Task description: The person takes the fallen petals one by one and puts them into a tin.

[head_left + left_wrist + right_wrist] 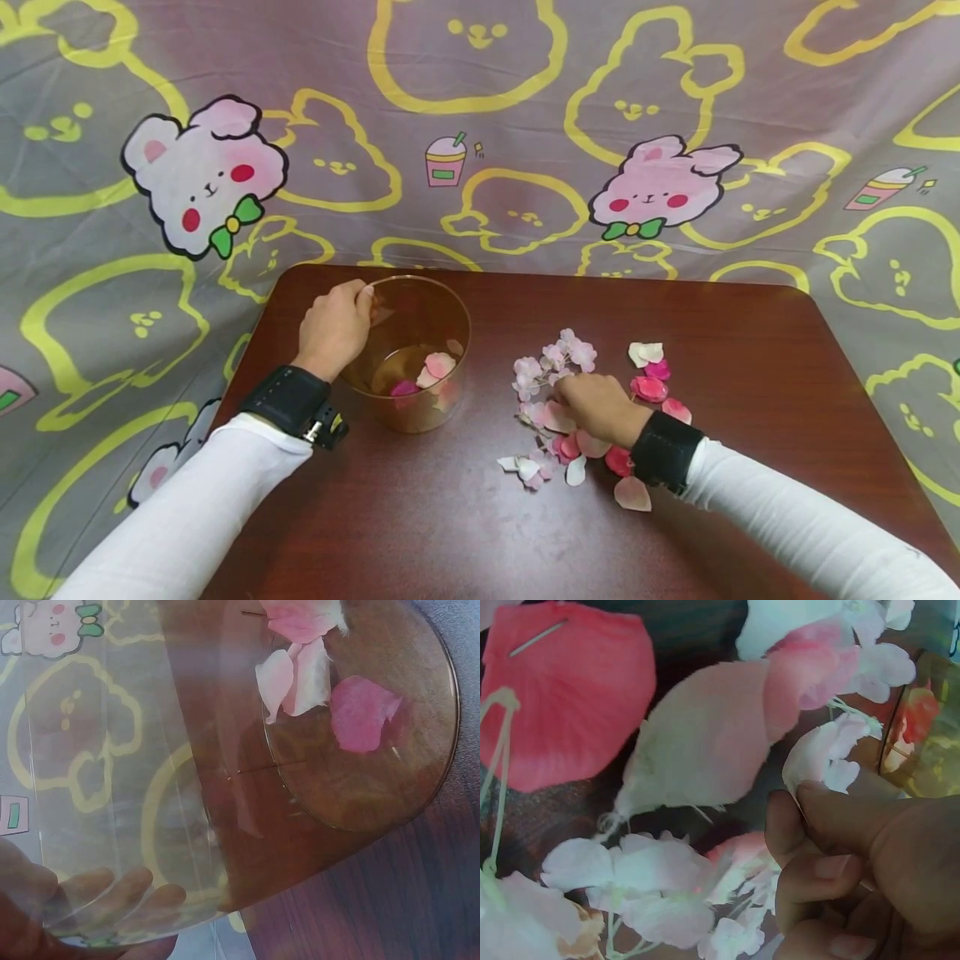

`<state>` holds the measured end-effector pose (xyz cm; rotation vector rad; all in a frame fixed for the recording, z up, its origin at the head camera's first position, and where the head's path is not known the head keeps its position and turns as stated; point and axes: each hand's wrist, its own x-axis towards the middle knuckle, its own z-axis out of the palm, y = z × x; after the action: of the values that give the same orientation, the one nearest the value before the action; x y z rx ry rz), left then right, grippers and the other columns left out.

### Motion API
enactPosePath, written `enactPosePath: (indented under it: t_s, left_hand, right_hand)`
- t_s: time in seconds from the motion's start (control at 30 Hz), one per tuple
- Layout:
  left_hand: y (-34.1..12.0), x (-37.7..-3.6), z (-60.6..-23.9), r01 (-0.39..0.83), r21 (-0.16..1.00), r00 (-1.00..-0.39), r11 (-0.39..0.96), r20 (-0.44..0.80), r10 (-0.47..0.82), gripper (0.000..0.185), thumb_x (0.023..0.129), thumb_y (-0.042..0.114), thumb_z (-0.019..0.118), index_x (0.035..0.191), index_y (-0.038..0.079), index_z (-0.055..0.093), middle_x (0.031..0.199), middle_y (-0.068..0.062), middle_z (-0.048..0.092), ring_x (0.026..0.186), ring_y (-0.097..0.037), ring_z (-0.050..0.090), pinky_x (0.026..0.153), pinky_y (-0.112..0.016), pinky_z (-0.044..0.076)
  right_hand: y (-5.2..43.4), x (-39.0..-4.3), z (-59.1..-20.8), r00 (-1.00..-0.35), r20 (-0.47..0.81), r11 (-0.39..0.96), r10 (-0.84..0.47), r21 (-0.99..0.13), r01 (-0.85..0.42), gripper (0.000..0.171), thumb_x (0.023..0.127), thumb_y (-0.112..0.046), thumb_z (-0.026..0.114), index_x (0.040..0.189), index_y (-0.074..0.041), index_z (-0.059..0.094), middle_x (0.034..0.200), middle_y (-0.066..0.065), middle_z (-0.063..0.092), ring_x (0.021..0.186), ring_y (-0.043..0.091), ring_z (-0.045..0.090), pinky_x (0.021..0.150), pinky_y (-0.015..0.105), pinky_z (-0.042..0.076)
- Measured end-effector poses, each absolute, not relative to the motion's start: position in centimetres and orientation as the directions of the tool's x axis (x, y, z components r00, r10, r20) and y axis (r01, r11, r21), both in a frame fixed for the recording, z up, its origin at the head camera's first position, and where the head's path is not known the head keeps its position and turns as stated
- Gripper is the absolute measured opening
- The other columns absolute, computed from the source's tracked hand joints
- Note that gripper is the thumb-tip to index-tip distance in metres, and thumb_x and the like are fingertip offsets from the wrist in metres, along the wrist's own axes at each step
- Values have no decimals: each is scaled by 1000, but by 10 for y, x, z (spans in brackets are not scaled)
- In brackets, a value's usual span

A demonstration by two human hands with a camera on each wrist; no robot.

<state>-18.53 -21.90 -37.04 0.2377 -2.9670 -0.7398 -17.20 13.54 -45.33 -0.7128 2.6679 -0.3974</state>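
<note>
Petals (592, 400) (table (750, 350)) beside cup (408, 350).

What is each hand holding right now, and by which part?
The left hand grips the clear cup by its rim, fingers curled inside the wall. The right hand pinches a pale petal at its edge, between thumb and forefinger.

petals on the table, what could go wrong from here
The right hand pinches one pale petal inside a tangled pile of petals; threads could drag neighbours along. The left hand grips only the rim of the light clear cup, which might tip.
</note>
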Motion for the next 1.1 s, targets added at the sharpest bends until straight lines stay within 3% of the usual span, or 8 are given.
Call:
enactPosePath:
  t_s: [0.53, 0.83, 1.1]
  left_hand:
    - [-219, -185, -369, -136, 468, -985, 873, 30, -170, 35, 110, 31, 38, 94, 9, 60, 88, -16, 64, 87, -43, 65, 69, -52, 45]
    - [-219, -186, -369, -141, 468, -984, 873, 30, -176, 34, 110, 30, 39, 94, 9, 60, 88, -17, 64, 89, -44, 66, 69, -53, 45]
    - [-219, -186, -368, -147, 472, -984, 869, 18, -176, 34, 110, 31, 38, 96, 9, 61, 93, -18, 67, 94, -46, 67, 71, -56, 46]
  right_hand:
    - [132, -172, -435, -807, -187, 804, -560, -355, -476, 10, 92, -19, 74, 85, -14, 69, 63, -3, 52, 58, 13, 48, 53, 26, 37]
    - [127, -170, -416, -794, -68, 757, -604, -361, -545, 9, 90, -19, 78, 90, -12, 71, 62, -3, 51, 56, 10, 46, 52, 23, 36]
    - [120, -168, -403, -794, -48, 757, -606, -343, -556, 9, 89, -20, 78, 91, -14, 71, 62, -5, 52, 56, 10, 46, 51, 23, 37]
